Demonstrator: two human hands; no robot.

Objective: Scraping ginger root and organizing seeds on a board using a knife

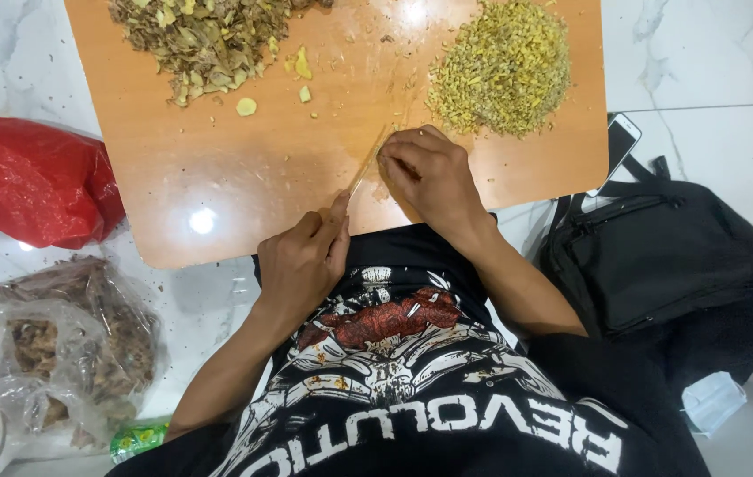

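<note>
Head view. The board [217, 177], a tan wooden slab, lies on the white marble floor [730, 141] and serves as the reference. The left hand [301, 265] is at the board's near edge, fingers closed around the handle of a knife [367, 163]; the blade angles up over the board toward the right hand [429, 172]. The right hand rests on the board just right of the blade, fingers curled down over a small piece (too hidden to identify). A chopped yellow pile [504, 71] sits at the board's far right, a heap of brownish peelings [208, 40] at its far left, with loose yellow bits [246, 106] between. Left of the board: a red bag [32, 181] and a clear bag [63, 349] of dried brown matter. Right of the board: a phone [616, 146] and a black bag [659, 256].
</note>
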